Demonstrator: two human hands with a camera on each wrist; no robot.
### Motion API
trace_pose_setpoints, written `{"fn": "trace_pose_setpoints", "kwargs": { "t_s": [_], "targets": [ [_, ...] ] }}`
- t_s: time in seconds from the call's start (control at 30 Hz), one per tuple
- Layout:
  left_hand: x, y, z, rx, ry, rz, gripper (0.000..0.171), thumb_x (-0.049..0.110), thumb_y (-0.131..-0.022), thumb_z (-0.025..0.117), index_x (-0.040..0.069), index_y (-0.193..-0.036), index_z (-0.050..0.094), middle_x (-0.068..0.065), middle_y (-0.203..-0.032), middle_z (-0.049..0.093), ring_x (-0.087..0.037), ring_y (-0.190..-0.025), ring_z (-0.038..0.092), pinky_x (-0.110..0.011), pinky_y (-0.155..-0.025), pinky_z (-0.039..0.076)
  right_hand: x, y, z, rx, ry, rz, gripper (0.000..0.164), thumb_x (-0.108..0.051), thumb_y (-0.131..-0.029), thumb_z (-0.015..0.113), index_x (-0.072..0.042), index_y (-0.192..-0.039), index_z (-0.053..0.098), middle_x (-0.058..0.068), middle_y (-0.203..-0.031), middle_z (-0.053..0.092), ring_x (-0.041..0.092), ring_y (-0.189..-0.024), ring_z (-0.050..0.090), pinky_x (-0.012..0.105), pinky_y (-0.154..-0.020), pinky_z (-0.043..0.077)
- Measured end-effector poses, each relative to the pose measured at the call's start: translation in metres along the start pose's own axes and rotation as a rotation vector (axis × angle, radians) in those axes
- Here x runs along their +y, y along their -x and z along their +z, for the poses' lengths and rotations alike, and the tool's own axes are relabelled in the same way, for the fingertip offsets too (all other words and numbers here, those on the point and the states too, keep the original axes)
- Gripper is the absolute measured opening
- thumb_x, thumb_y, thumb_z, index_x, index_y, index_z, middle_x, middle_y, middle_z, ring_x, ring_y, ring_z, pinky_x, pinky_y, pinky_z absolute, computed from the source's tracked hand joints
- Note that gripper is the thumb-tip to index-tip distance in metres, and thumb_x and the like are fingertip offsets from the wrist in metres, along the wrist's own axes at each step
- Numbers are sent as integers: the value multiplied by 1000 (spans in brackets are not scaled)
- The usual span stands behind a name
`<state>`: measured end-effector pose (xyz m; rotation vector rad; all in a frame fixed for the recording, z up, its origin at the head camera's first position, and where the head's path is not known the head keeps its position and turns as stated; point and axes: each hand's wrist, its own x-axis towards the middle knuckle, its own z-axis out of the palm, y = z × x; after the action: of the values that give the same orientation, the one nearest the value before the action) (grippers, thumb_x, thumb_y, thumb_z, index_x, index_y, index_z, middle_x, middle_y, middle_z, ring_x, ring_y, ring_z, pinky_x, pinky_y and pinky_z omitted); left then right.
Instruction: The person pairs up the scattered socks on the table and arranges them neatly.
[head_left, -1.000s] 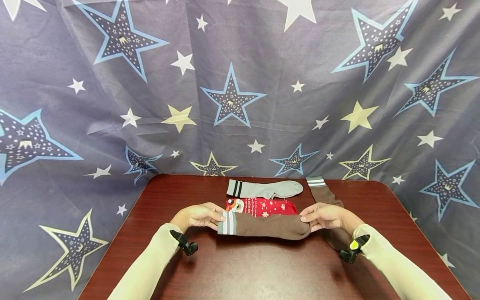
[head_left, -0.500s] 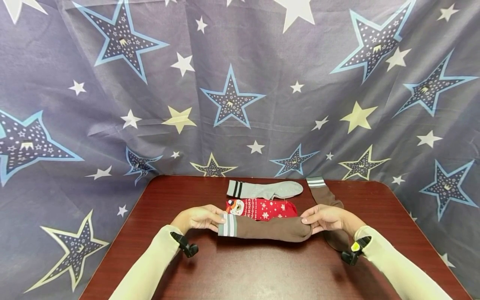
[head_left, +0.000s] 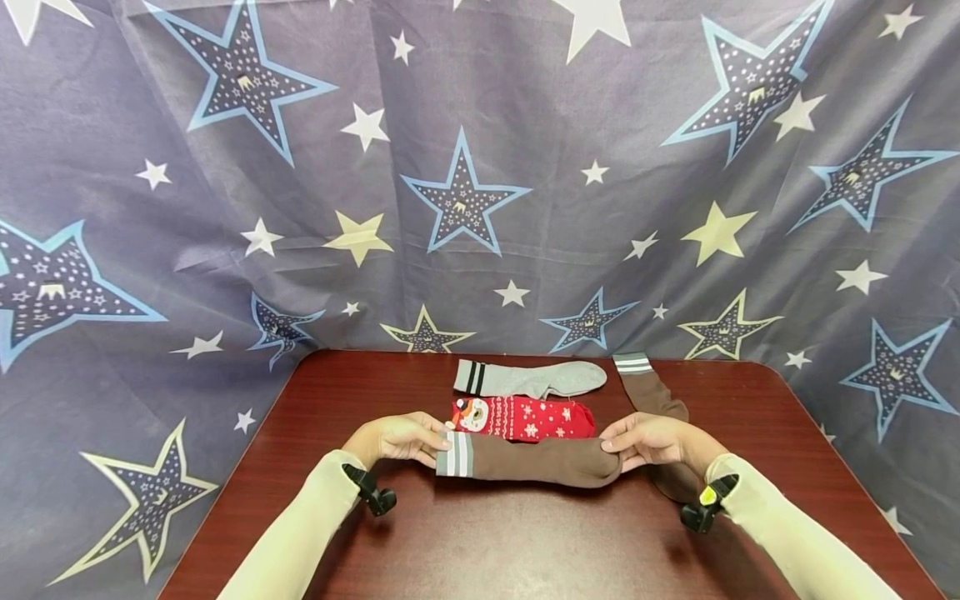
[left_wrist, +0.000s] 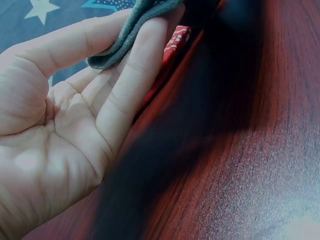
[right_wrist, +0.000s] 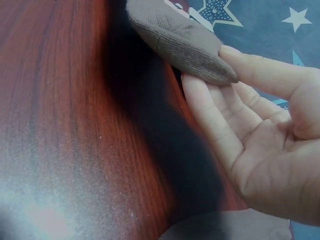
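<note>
A brown sock (head_left: 532, 461) with a grey and white striped cuff is stretched lengthwise between both hands, close over the table. My left hand (head_left: 405, 437) pinches the cuff end between thumb and fingers; the left wrist view shows the folded grey cuff edge (left_wrist: 120, 47) in that grip. The toe end (right_wrist: 185, 50) is pinched by my right hand (head_left: 651, 440). Just behind the held sock lies a red sock (head_left: 525, 418) with snowflakes and a cartoon face, its near edge overlapped in the head view.
A light grey sock (head_left: 517, 379) with black stripes lies behind the red one. Another brown sock (head_left: 651, 392) lies to the right, partly hidden under my right hand. The dark red table (head_left: 510, 542) ends at a star-patterned cloth (head_left: 480, 292).
Both hands have lowered the brown sock slightly toward the near side, so more of the red sock shows behind it. Both grips stay the same.
</note>
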<state>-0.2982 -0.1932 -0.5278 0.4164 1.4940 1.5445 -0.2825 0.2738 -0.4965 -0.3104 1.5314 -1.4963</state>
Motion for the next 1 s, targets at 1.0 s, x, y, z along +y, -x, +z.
{"fn": "trace_pose_setpoints", "kwargs": {
  "t_s": [1.0],
  "targets": [
    [-6,1,1,137,-21,-121,26,-3,-100,55,12,-89,72,6,-76,68,-6,-69,70,-25,-73,63,2,-6,6,139,129,107,19,-3,-99,60,-15,-91,73,-8,-75,70,5,-69,65,27,-74,62]
  ]
}}
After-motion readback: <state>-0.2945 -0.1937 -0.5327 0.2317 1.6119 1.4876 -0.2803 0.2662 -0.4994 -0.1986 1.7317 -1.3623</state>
